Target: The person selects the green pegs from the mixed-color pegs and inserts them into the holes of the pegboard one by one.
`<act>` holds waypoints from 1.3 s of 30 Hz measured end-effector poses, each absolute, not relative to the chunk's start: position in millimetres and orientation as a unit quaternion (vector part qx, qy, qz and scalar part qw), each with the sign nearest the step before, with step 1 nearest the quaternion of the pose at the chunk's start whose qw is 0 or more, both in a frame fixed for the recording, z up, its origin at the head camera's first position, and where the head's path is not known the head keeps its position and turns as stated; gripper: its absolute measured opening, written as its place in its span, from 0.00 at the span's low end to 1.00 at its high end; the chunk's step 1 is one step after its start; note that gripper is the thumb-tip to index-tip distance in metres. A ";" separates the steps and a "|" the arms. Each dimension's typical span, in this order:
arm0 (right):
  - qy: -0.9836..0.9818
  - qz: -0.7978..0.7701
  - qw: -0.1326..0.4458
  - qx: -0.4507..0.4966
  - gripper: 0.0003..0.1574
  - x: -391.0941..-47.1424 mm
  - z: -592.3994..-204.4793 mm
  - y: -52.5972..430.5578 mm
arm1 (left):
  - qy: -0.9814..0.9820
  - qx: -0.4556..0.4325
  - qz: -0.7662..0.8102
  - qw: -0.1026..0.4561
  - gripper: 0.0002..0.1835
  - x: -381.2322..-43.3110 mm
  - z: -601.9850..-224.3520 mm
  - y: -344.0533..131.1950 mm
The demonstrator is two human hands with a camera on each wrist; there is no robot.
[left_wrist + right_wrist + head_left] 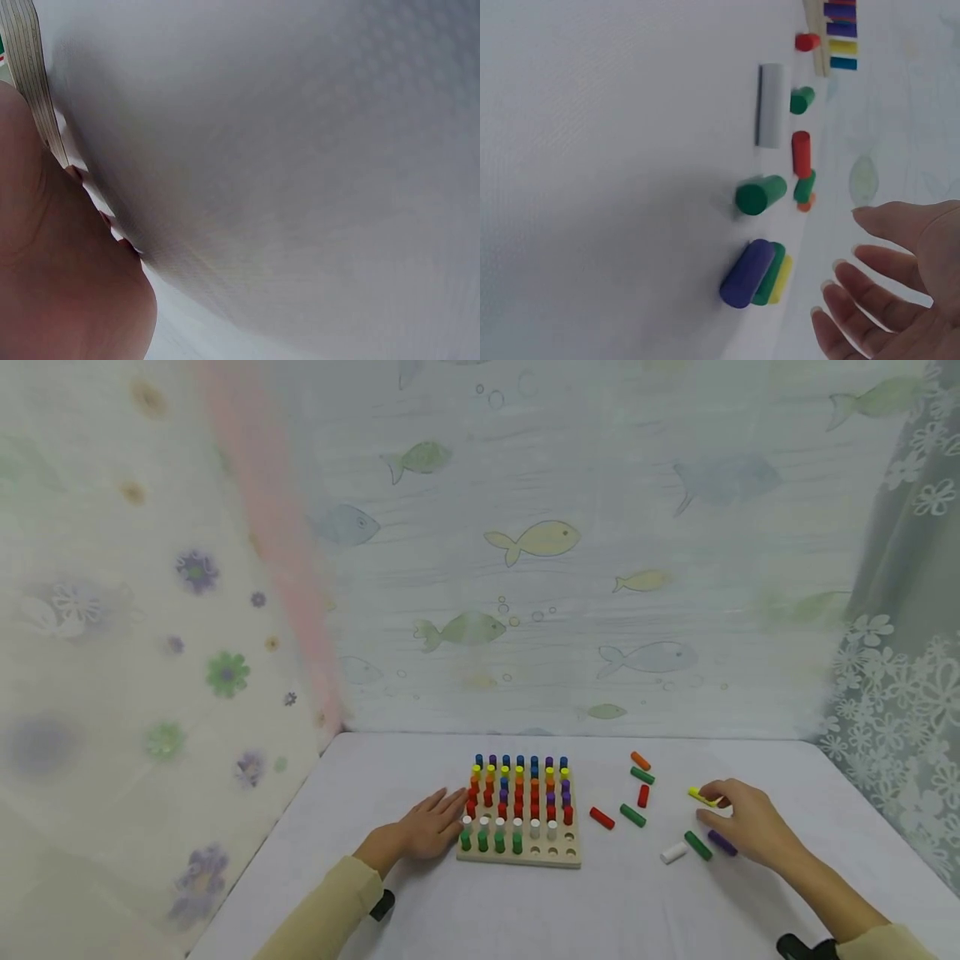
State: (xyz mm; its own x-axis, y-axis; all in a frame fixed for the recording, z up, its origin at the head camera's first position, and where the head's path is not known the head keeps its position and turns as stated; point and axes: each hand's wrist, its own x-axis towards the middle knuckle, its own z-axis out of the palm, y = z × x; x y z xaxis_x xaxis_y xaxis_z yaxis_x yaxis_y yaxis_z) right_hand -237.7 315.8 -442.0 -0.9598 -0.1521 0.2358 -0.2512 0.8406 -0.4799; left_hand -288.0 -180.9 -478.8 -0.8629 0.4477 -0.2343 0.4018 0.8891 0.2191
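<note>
A wooden pegboard stands on the table, filled with rows of coloured pegs and with several bare holes at its front right. My left hand lies flat on the table, fingers straight against the board's left edge; the left wrist view shows the palm side beside the board. My right hand hovers over the loose pegs, its fingertips near a yellow peg. Spread, relaxed fingers of that hand show in the right wrist view with nothing between them. A purple peg lies just below the hand.
Between board and right hand lie loose pegs: a white one, green ones, red ones and an orange one. A fish-print curtain hangs behind the white table.
</note>
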 end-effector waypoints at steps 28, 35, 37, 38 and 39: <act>-0.950 0.311 -0.005 0.034 0.27 -257.0 -471.1 361.0 | 0.960 0.228 0.079 0.141 0.36 -290.8 -484.4 -182.8; -0.949 0.312 -0.012 0.034 0.26 -260.6 -474.3 359.7 | 0.961 0.225 0.079 0.140 0.35 -290.7 -484.9 -182.5; -0.949 0.314 -0.018 0.032 0.26 -261.3 -474.1 359.2 | 0.962 0.222 0.078 0.139 0.35 -291.5 -487.1 -182.4; -0.948 0.315 -0.019 0.028 0.25 -261.6 -473.9 359.0 | 0.962 0.220 0.078 0.141 0.35 -291.7 -487.7 -182.4; -0.948 0.316 -0.021 0.027 0.25 -261.9 -473.8 358.9 | 0.962 0.219 0.078 0.142 0.35 -291.9 -487.7 -182.4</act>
State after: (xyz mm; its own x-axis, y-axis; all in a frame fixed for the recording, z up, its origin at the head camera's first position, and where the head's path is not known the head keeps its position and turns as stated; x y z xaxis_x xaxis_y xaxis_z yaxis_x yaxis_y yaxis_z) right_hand -261.9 358.9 -473.8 -0.9977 -0.0648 -0.0222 -0.0385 0.7987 -0.6005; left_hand -291.9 -182.4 -487.7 -0.8634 0.4440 -0.2397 0.3997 0.8918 0.2122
